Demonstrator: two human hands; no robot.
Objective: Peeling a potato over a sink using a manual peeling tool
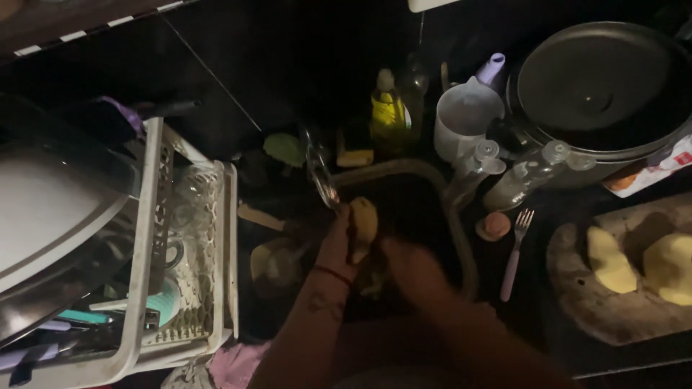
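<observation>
While dim, step: scrubbing w/ yellow sponge (363, 220) over sink (461, 245); 
L hand (337, 248): clasped sponge; 
R hand (404, 263): blurred, grip unclear; 
next: prob. steadier hold, rinse under tap (321, 173).

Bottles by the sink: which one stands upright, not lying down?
The yellow bottle behind the sink stands upright, cap up. The two clear bottles to its right lie tilted on their sides.

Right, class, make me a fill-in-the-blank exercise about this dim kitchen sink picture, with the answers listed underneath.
1. The left hand holds a yellow ____ over the sink.
2. The fork lying right of the sink has a ____ handle.
3. The white dish rack stands to the ____ of the sink.
4. The bottle of dish soap behind the sink is ____ in colour.

Missing words: sponge; pink; left; yellow
</observation>
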